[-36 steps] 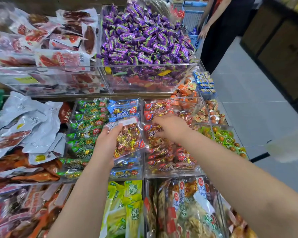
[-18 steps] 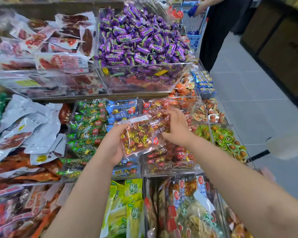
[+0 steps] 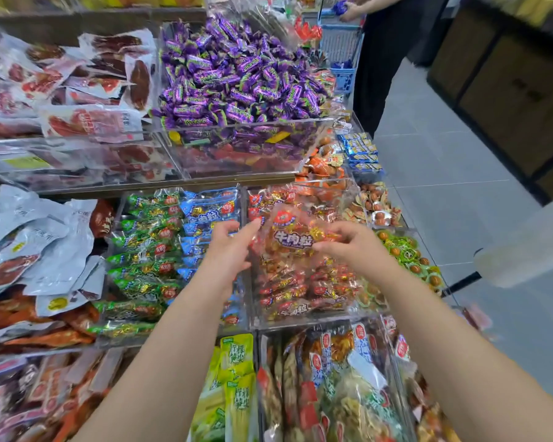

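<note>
Head view shows you pinching the snack packet (image 3: 296,237) by its side edges between left hand (image 3: 229,250) and right hand (image 3: 356,247), held flat above the bin (image 3: 316,319), probably to lay it label-up.

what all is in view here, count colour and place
snack bag: one, clear with red-gold pieces, between both hands
purple candies: a heap, purple, clear bin upper middle
meat packs: many, red and white, upper left
green bags: many, green, bin left of the hands
blue bags: several, blue, beside the green bags
white pouches: several, white-grey, far left
yellow-green packs: a few, yellow-green, bottom middle
other person: one, black clothes, top right
left hand: one, pinches the bag's left edge
right hand: one, pinches its right edge
</note>
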A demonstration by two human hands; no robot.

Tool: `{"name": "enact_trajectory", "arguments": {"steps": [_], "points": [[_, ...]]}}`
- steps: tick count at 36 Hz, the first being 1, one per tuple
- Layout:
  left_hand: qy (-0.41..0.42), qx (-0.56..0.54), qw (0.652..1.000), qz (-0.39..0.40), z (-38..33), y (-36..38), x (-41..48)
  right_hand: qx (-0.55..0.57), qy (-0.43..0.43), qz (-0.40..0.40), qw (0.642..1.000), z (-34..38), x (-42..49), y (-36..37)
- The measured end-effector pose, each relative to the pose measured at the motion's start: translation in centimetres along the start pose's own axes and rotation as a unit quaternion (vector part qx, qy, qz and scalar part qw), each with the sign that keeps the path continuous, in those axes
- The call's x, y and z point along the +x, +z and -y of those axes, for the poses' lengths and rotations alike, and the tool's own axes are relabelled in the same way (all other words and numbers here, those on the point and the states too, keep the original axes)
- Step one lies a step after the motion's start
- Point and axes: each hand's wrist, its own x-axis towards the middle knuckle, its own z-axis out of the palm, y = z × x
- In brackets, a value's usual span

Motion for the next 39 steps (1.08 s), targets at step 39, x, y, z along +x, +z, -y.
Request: {"name": "enact_trajectory", "arguments": {"steps": [39], "points": [[0.267, 0.757, 0.580, 0.139, 2.1, 3.7, 9.8, 0.011, 0.059, 0.071, 0.996, -5.0, 4.7, 7.0]]}}
